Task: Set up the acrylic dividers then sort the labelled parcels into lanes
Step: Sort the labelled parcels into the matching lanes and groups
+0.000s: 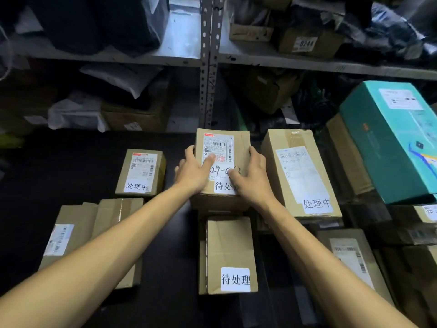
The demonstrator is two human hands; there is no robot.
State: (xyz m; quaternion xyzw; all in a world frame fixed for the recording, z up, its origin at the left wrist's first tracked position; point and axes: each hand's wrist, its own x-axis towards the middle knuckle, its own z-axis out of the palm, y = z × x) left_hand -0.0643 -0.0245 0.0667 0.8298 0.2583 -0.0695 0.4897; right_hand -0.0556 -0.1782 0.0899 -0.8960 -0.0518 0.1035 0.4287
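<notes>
The left hand (192, 172) is gripping the left edge of the middle parcel (238, 143), its fingers curling over the side and its thumb lying across the printed shipping label on top. The right hand (254, 177) is gripping the opposite edge the same way, with its fingers wrapping the right side and its thumb pressing on the top beside a white tag reading 待处理. The middle parcel, a brown cardboard box with a handwritten number partly hidden under the thumbs, is sitting toward the back centre of the dark bench (71, 162). Whether it is resting on the surface or being held just off it cannot be told. Just in front of it a near parcel (230, 247) is lying with the same 待处理 tag. To the left a small parcel (142, 171) is showing a 处理中 tag, and nearer on that side a flat parcel (94, 223) is lying partly under the left forearm. To the right a long parcel (300, 171) is also carrying 处理中, with a teal box (392, 138) lying beyond it. Behind the bench a metal shelf rack (209, 67) is holding dark bags and more cartons.
</notes>
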